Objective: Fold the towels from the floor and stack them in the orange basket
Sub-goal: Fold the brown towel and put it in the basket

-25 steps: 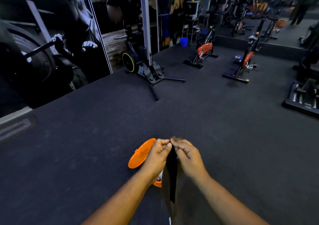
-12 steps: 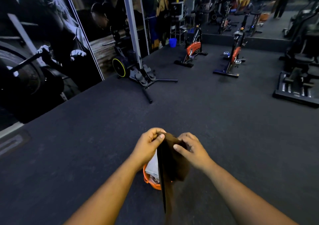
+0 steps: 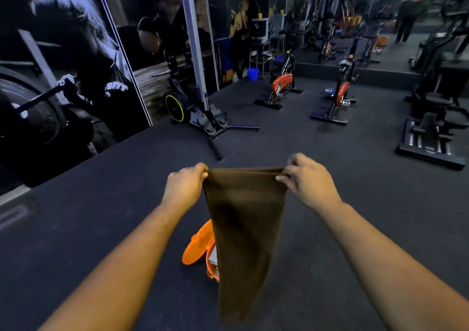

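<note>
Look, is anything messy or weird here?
Nothing is spilled or broken. The left hand and right hand pinch the top corners of a brown cloth towel, which hangs straight. Behind it, the orange plastic basket has its round orange lid off, propped tilted against its side.

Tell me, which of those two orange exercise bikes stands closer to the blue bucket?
The left-hand orange bike, nearer the mural wall. The blue bucket sits just beyond it to its left; the other orange bike stands farther right.
</note>
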A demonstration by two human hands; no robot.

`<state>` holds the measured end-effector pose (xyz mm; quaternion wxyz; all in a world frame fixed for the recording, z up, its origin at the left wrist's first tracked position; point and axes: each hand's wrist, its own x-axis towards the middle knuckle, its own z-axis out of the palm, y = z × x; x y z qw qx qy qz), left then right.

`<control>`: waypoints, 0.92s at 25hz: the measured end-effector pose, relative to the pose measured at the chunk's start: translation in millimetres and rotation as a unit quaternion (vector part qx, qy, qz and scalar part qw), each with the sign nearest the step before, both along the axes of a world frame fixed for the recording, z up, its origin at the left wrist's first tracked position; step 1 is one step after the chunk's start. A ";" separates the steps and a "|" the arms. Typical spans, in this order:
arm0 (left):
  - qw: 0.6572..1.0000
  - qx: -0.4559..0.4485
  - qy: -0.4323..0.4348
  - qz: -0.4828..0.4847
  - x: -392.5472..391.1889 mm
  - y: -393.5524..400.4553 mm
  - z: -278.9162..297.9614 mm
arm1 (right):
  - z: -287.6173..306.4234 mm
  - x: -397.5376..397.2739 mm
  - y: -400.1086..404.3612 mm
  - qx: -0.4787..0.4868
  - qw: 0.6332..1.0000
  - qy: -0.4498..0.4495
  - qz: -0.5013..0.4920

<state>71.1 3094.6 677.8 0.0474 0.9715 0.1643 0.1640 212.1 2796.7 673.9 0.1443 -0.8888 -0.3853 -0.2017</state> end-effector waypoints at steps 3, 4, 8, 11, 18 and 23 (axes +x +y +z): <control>0.963 -0.249 -0.094 0.025 19.6 -3.7 12.6 | 26.7 1.7 6.0 0.055 0.995 0.088 -0.014; 0.938 -0.327 -0.110 0.027 23.8 -5.8 14.0 | 30.2 3.5 4.6 0.088 0.986 0.142 -0.017; 0.827 -0.533 -0.179 0.028 29.5 -18.2 8.5 | 39.6 7.9 -5.5 0.278 0.923 0.265 -0.006; 0.804 -0.563 -0.190 -0.010 31.7 -31.1 12.2 | 34.2 -0.2 -7.8 0.296 0.915 0.275 0.005; 0.957 -0.087 0.134 -0.244 23.7 -55.0 43.4 | 55.7 -17.5 -12.0 0.487 0.811 0.314 0.078; 0.866 -0.424 0.039 -0.263 23.0 -69.5 76.6 | 17.4 -35.1 -5.6 0.602 0.706 0.364 0.082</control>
